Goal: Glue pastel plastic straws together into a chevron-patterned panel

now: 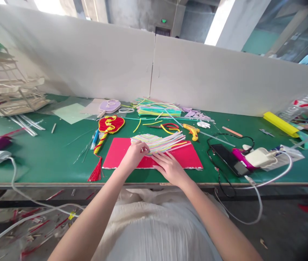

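A red board (117,154) lies on the green table. On it rests a fan-shaped layer of pastel pipe cleaners (167,142), their loose ends spreading to the right. My left hand (137,154) is at the lower left edge of this layer, thumb and fingers closed in a pinch. What lies between those fingertips is too small to tell. My right hand (171,168) lies with its fingers stretched out and apart, fingertips touching the lower edge of the strips. Just behind the board are red-handled scissors (170,127) and a yellow glue gun (192,132).
Left of the board lies a red and yellow fan (111,125) with a red tassel (96,171). A pile of pipe cleaners (158,108) is at the back. A phone (228,159), chargers and cables lie right. A wooden model (15,94) stands left; a white partition (94,58) borders the table.
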A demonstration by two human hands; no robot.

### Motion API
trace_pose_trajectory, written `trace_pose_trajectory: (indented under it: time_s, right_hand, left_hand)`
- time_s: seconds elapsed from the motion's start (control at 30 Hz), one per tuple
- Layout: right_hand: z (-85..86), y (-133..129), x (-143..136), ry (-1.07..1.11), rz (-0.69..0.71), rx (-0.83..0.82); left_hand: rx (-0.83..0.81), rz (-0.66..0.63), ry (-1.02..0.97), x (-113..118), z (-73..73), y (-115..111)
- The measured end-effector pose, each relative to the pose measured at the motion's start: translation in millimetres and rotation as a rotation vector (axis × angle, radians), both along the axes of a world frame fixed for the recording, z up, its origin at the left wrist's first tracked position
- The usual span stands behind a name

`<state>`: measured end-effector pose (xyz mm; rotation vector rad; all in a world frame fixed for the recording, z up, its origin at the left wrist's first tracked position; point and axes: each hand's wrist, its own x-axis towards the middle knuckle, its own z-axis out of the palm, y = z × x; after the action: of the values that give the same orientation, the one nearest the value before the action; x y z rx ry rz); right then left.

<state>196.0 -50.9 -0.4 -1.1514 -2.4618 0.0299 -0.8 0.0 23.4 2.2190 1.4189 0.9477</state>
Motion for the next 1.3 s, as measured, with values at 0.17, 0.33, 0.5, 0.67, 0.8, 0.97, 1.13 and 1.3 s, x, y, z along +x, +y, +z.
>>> trace_pose_trajectory:
  time_s: [0.17,0.33,0.5,0.67,0.8,0.97,1.13,1.3]
  right_hand:
    - [0.9,0,0,0.013,0.007,0.005]
    - [-0.5,1,1,0.032,0.016,-0.020]
    - [1.0,1,0,0.120,0.057,-0.101]
    - [16.0,23,39,0.356,-0.180,-0.084]
    - [29.9,69,103,0.311,-0.819,-0.071]
    - [26.1,125,140,0.224,-1.109,-0.270]
    - [15.5,151,133,0.188,-1.204,-0.352]
    - [12.0,152,135,0.174,-1.177,-0.356]
  left_hand:
    - [-0.067,-0.008,-0.039,0,-8.4,-2]
    - [-0.112,-0.018,-0.072,-3,-14.4,0]
    - [-0.129,-0.025,-0.078,-2,-14.2,1]
    - [-0.136,-0.038,-0.083,-2,-15.6,2]
    - [-0.136,-0.045,-0.091,-3,-17.7,4]
    - [-0.137,-0.036,-0.085,-3,-15.4,3]
    - [-0.136,-0.033,-0.074,-2,-14.4,0]
    - [-0.139,-0.036,-0.073,-2,-13.6,-1]
